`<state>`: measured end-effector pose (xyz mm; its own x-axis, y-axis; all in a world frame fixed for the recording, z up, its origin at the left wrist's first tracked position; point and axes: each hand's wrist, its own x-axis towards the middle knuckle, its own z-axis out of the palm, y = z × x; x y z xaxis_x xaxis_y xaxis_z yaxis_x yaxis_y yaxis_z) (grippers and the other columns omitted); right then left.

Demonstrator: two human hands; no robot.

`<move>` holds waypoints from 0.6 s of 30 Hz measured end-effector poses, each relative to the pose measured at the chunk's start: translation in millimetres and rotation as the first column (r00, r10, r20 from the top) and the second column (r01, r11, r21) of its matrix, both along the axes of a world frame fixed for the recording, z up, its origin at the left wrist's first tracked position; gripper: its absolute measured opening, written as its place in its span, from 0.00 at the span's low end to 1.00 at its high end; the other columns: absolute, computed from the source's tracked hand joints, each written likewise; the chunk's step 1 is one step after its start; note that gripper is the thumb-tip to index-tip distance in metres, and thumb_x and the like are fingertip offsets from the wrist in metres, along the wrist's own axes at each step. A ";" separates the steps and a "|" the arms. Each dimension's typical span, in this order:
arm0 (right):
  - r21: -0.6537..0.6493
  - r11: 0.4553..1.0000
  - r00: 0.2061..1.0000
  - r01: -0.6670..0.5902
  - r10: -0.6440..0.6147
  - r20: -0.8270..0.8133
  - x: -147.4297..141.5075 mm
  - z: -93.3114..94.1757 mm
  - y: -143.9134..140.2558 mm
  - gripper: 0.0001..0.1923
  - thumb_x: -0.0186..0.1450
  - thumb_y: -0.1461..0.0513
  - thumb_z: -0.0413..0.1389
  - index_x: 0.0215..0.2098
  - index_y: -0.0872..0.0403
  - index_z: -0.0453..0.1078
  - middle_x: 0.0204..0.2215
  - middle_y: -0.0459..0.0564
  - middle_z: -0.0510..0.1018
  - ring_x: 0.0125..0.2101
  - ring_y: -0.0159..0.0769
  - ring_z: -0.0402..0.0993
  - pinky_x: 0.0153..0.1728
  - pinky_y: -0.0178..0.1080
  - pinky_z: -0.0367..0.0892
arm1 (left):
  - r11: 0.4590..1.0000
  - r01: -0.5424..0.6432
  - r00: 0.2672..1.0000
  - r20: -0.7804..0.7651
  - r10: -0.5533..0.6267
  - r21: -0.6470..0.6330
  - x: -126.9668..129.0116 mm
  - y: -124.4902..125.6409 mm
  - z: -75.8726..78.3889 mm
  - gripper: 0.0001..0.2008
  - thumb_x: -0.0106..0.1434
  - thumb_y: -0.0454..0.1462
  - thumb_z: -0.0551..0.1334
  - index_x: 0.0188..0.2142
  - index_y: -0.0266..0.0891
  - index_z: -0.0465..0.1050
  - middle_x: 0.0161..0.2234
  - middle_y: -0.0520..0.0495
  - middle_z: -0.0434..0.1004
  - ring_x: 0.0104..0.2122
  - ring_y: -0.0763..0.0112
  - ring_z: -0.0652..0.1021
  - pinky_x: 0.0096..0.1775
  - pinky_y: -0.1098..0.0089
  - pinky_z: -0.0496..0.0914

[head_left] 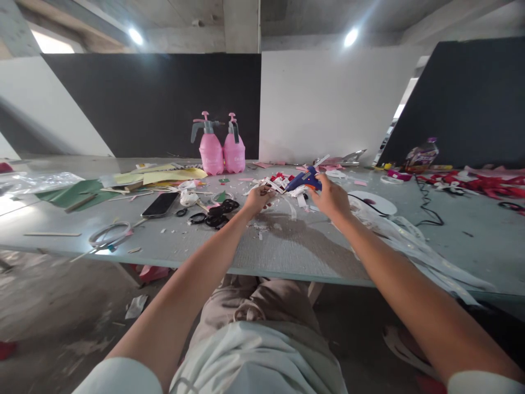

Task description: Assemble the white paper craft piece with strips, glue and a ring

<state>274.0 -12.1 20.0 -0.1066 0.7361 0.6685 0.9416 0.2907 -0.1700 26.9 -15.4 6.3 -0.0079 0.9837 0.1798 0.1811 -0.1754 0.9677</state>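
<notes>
- The right hand [328,198] is wrapped round the handle of a glue gun [303,180], which is held above the table [266,260] between 2 and 3 o'clock from the other hand.
- The gun's nozzle points to between 8 and 9 o'clock, its tip just beside the left fingertips — whether they touch, I cannot tell.
- The left hand [255,200] has its fingers bent and drawn close together, as in a pinch; what lies between them is too small to tell.
- A pile of red and white scraps [279,178] lies at 2 o'clock from the left hand, close behind the nozzle; small crumbs are strewn on the table at 6 o'clock.
- Black loops [227,206] lie near the left hand, between 8 and 9 o'clock, and a phone [159,204] lies further out at 9.
- Past the phone are a green sheet [77,194] at 9 o'clock and, between 9 and 10, a yellow sheet [176,175].
- A clear coil [110,235] lies between 8 and 9 o'clock, well apart from the left hand.
- Two pink sprayers [211,153] stand upright side by side, between 10 and 11 o'clock from the left hand.
- From the right hand, a white disc [379,202] lies at 3 o'clock, white ribbons [414,254] spread towards 4 — and red ribbons [471,183] lie far out at 3.
- A purple-capped bottle [424,154] is at 2 o'clock from the right hand.
</notes>
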 end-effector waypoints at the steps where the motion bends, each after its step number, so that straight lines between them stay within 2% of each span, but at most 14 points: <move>1: 0.008 1.000 1.000 0.016 -0.016 -0.022 0.5 1.6 0.6 0.21 0.69 0.57 0.59 0.58 0.54 0.67 0.49 0.61 0.82 0.46 0.53 0.79 0.41 0.43 0.66 | 1.000 -0.003 1.000 0.002 0.003 0.004 -0.2 0.1 -0.2 0.02 0.68 0.33 0.65 0.40 0.35 0.75 0.26 0.54 0.75 0.19 0.81 0.73 0.22 0.78 0.63; 4: -0.018 0.993 0.986 0.118 -0.119 -0.116 11.4 13.8 3.4 0.26 0.68 0.54 0.61 0.60 0.55 0.66 0.45 0.61 0.83 0.43 0.54 0.79 0.37 0.42 0.63 | 1.000 -0.013 1.000 -0.001 0.013 0.007 -1.5 1.3 -2.0 0.06 0.67 0.36 0.67 0.41 0.36 0.76 0.27 0.54 0.76 0.20 0.80 0.74 0.22 0.78 0.64; 7: -0.053 0.968 0.951 0.246 -0.252 -0.177 46.1 40.9 4.8 0.29 0.68 0.53 0.64 0.62 0.56 0.67 0.44 0.66 0.82 0.43 0.53 0.79 0.35 0.43 0.58 | 1.000 -0.021 1.000 -0.007 0.021 -0.003 -3.0 3.7 -4.8 0.12 0.65 0.40 0.70 0.44 0.36 0.77 0.28 0.53 0.78 0.20 0.80 0.74 0.22 0.78 0.64; 10: 0.015 0.909 0.890 0.416 -0.403 -0.211 105.0 80.6 -1.7 0.33 0.67 0.50 0.66 0.63 0.59 0.69 0.45 0.74 0.80 0.47 0.54 0.78 0.35 0.48 0.52 | 1.000 -0.027 0.999 -0.022 0.027 -0.007 -3.3 6.7 -6.7 0.12 0.64 0.41 0.70 0.44 0.36 0.77 0.27 0.53 0.77 0.20 0.80 0.74 0.22 0.78 0.64; 12: 0.126 0.864 0.860 0.488 -0.451 -0.236 150.3 107.4 -9.8 0.36 0.66 0.45 0.65 0.63 0.60 0.70 0.49 0.78 0.77 0.54 0.57 0.75 0.35 0.51 0.49 | 1.000 -0.029 0.999 -0.035 0.029 0.002 -2.9 8.7 -7.4 0.10 0.65 0.39 0.70 0.42 0.36 0.77 0.26 0.54 0.76 0.19 0.80 0.74 0.22 0.78 0.64; 14: 0.211 0.812 0.829 0.545 -0.484 -0.280 193.5 126.4 -15.9 0.42 0.64 0.39 0.62 0.64 0.59 0.72 0.52 0.80 0.76 0.56 0.63 0.72 0.33 0.53 0.45 | 1.000 -0.031 0.998 -0.050 0.031 0.007 -2.5 10.2 -7.7 0.07 0.66 0.37 0.68 0.41 0.35 0.77 0.25 0.54 0.75 0.19 0.79 0.73 0.22 0.78 0.64; 16: 0.192 0.789 0.801 0.584 -0.520 -0.299 230.3 130.8 -14.7 0.47 0.57 0.35 0.62 0.62 0.58 0.75 0.51 0.82 0.76 0.55 0.68 0.71 0.31 0.53 0.42 | 0.999 -0.032 0.998 -0.057 0.032 0.007 -2.1 10.8 -7.6 0.05 0.67 0.36 0.67 0.40 0.35 0.76 0.24 0.54 0.75 0.18 0.79 0.73 0.21 0.78 0.63; 18: 0.072 0.789 0.777 0.610 -0.578 -0.251 258.1 117.2 -3.8 0.50 0.48 0.36 0.69 0.57 0.62 0.78 0.47 0.85 0.77 0.53 0.72 0.73 0.31 0.52 0.44 | 1.000 -0.031 0.998 -0.053 0.031 0.004 -1.7 10.1 -7.1 0.05 0.67 0.36 0.67 0.40 0.35 0.76 0.24 0.54 0.74 0.18 0.79 0.73 0.21 0.78 0.63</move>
